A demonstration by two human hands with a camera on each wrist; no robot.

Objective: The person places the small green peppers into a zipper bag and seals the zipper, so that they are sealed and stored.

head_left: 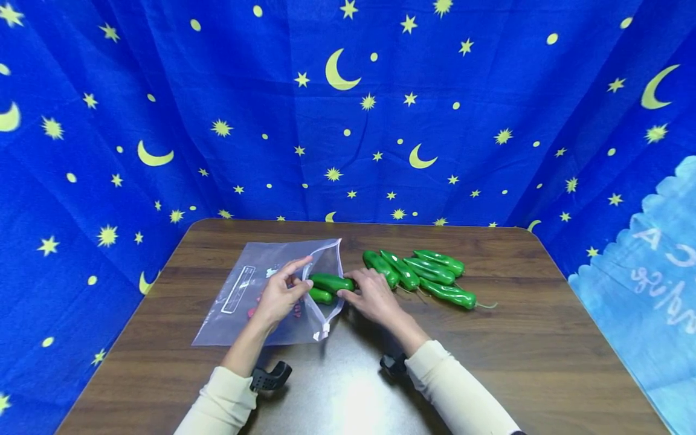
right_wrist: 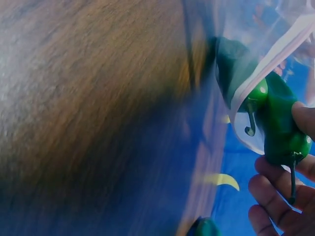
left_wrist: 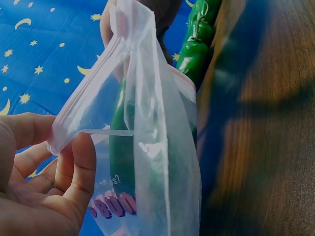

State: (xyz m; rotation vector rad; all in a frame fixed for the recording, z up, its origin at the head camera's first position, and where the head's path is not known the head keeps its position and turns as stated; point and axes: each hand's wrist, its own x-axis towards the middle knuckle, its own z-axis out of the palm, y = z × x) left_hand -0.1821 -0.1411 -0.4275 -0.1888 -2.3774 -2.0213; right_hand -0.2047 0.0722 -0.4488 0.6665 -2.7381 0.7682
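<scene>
A clear zip bag (head_left: 239,302) lies on the table with its mouth spread toward the right. My left hand (head_left: 280,296) pinches the bag's upper rim between thumb and fingers, as the left wrist view shows. My right hand (head_left: 372,294) grips a green pepper (head_left: 331,283) near its stem end; the pepper's other end is inside the bag's mouth. Beneath it, a second green pepper (head_left: 321,295) rests inside the bag, its curled stem showing in the right wrist view (right_wrist: 250,123). A white slider (head_left: 322,332) sits at the near end of the zip.
Several more green peppers (head_left: 435,270) lie together on the wooden table (head_left: 516,338), just right of my right hand. A blue curtain (head_left: 380,133) with moons and stars stands behind the table and along its sides. Light blue cloth (head_left: 647,260) hangs at the right.
</scene>
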